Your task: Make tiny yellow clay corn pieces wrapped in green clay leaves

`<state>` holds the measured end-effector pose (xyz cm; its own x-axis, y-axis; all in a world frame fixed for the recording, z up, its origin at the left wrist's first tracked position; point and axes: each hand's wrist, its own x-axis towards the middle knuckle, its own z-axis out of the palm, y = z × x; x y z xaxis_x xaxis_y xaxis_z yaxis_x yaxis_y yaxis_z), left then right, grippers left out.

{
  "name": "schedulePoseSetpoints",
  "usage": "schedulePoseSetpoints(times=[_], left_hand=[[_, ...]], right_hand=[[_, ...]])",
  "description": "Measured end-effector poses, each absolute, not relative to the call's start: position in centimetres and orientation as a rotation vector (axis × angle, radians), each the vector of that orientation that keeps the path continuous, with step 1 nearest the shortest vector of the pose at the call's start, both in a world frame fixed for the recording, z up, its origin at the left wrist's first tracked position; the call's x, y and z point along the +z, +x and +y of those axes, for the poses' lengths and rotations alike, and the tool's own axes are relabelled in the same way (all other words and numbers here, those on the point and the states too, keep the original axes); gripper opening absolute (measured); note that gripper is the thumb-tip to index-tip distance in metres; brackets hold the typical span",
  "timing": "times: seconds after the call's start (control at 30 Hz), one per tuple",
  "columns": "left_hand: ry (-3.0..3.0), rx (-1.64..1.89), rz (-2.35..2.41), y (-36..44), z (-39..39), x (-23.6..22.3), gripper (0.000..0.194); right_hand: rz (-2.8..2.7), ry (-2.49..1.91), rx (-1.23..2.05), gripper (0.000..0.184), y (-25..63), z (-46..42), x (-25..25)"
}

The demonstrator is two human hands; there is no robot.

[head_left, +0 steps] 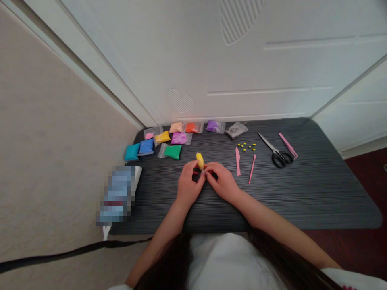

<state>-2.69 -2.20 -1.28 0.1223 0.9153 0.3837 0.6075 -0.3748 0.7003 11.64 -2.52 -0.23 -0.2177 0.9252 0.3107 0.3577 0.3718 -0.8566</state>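
Just above the dark table (217, 209), near its middle, both hands pinch a small yellow packet (200, 160), which looks like modelling clay in a clear bag. My left hand (189, 181) curls around its left side with the fingers closed on it. From the right, my right hand (222, 179) grips its near end, the fingertips of both hands meeting there. What exactly lies between the right fingertips is too small to make out. Right of the hands lie a pink plastic knife (238, 162) and a thin pink modelling tool (252, 169).
Bags of coloured clay line the back left, among them a green one (173, 152) and a purple one (213, 126). A grey bag (236, 130), several tiny yellow-green pieces (244, 150), scissors (273, 151) and pink tweezers (288, 145) lie right. A blurred-out object (119, 193) sits at the left edge.
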Motion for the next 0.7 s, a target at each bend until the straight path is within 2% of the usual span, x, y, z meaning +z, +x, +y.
schedulePoseSetpoints(times=[0.33,0.53,0.7], left_hand=[[2.313,1.132,1.482,-2.86,-2.26,-1.53,0.043],[2.309,1.16,1.512,-2.95,-2.45,-1.34,0.036],[2.339,1.154,1.495,-2.92,-2.46,-1.15,0.039]], right_hand=[[-1.841,-1.277,0.751,0.012,11.38,-2.93,0.01],[-1.78,-1.265,0.752,0.008,11.6,-2.94,0.21],[-1.769,-1.216,0.781,0.006,11.54,-2.82,0.07]])
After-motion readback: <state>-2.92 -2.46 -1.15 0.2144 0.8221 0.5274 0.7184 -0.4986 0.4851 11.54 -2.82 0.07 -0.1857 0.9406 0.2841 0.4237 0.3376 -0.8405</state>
